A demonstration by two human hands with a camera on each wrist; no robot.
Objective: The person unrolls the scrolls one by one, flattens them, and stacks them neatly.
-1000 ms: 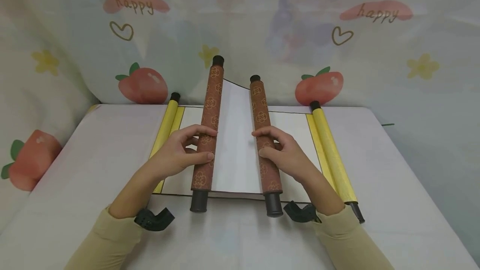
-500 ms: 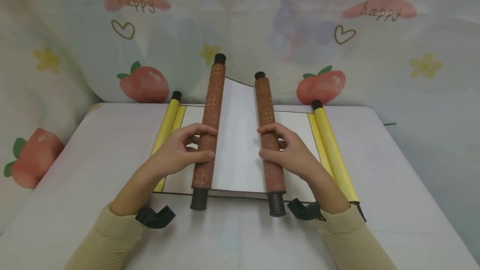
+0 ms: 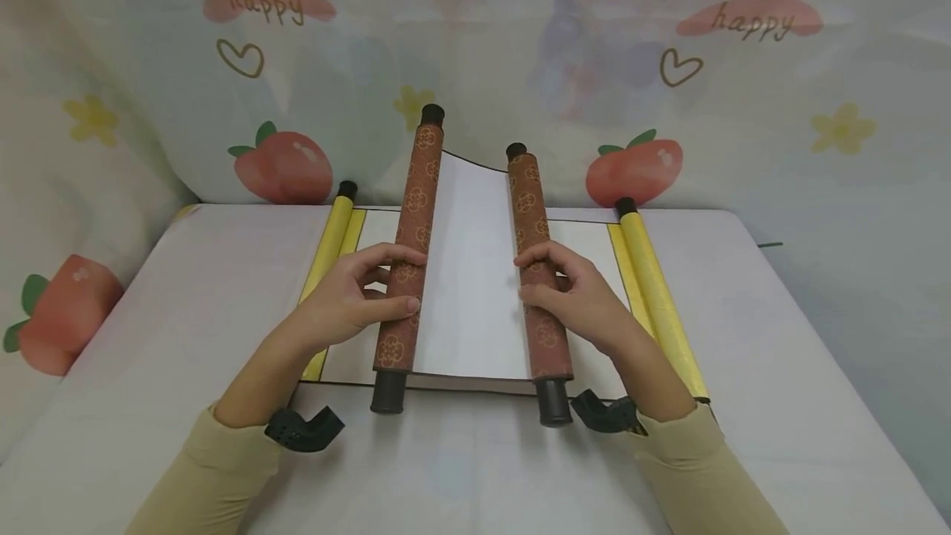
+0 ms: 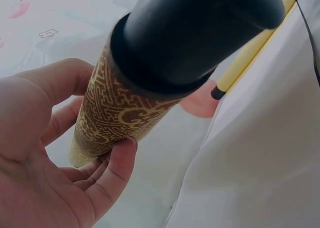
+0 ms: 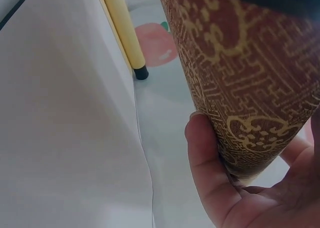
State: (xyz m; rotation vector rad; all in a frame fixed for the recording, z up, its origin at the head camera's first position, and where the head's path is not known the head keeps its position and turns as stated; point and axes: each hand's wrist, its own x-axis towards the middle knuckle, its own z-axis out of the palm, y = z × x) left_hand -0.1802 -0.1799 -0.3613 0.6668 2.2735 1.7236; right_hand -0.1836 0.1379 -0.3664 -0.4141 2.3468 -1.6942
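Note:
In the head view my left hand (image 3: 349,295) grips the left roll of a brown patterned scroll (image 3: 413,225), fingers and thumb curled round its middle. My right hand (image 3: 575,291) holds the scroll's right roll (image 3: 535,225) the same way. A short stretch of white paper (image 3: 471,271) spans the gap between the rolls, its far edge sagging slightly. Both rolls lean with their black-knobbed far ends raised. In the left wrist view a black end knob (image 4: 195,33) looms close over the patterned roll. The right wrist view shows my thumb (image 5: 202,158) against the other roll.
Beneath the held scroll lies a second scroll, spread flat, with a yellow roll (image 3: 330,246) at its left end and another yellow roll (image 3: 661,304) at its right. A white cloth covers the table (image 3: 446,477). A fruit-print curtain (image 3: 490,56) hangs behind.
The right hand has shifted a little to the right with its roll, widening the gap and showing more white paper. The left hand and its roll have moved very slightly left.

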